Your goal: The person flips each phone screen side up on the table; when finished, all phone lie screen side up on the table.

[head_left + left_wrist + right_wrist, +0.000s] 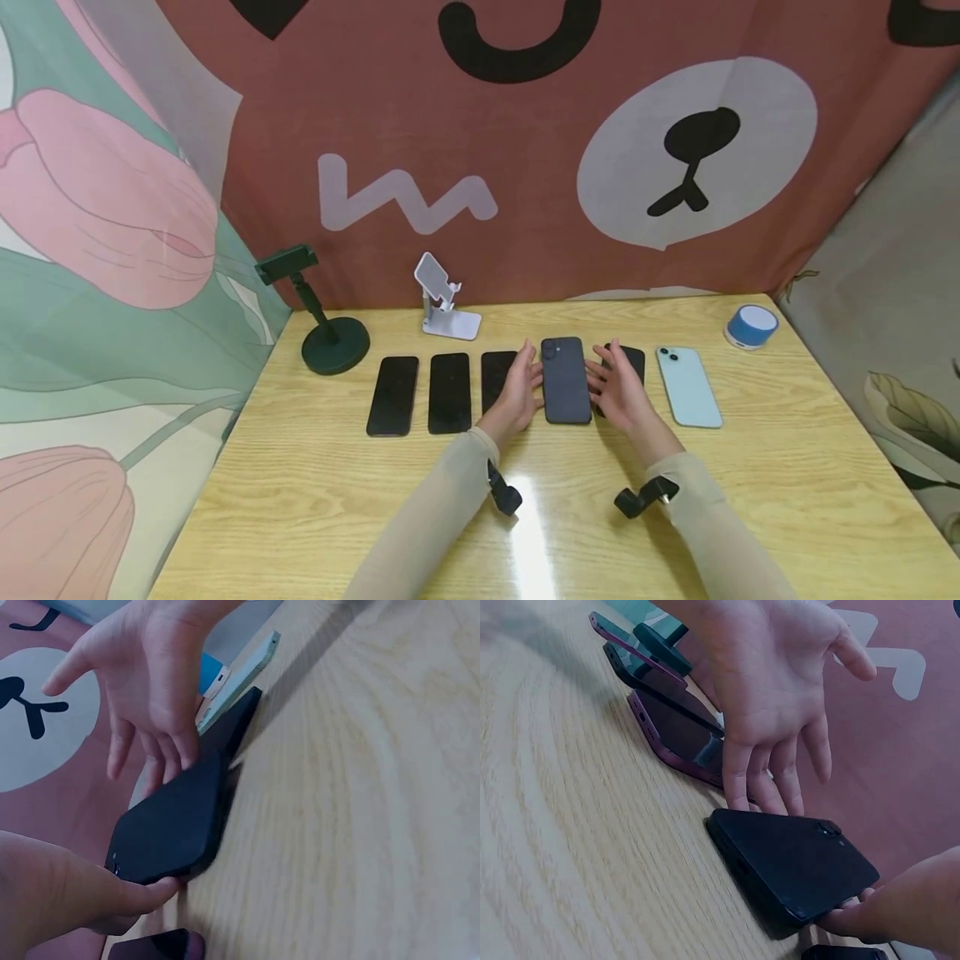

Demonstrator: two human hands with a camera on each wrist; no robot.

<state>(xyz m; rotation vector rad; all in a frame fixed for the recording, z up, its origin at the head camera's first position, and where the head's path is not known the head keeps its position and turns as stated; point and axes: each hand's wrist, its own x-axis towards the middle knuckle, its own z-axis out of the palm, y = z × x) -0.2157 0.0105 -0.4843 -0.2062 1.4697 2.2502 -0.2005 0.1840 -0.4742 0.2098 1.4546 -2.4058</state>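
Note:
A dark phone, its camera side facing up, lies between my two hands in the middle of a row of phones. My left hand has its fingers extended along the phone's left edge. On the opposite edge, the straight fingers of my right hand touch it, palm turned inward. In the right wrist view the left fingertips meet the phone's side, some of them hidden behind it. Partly covered by my left hand is a black phone; another dark phone sits behind my right hand.
Two black phones lie at the row's left, a light blue phone at its right. Behind stand a dark green phone stand, a white phone stand and a blue-and-white cylinder. A printed cloth hangs beyond the wooden table.

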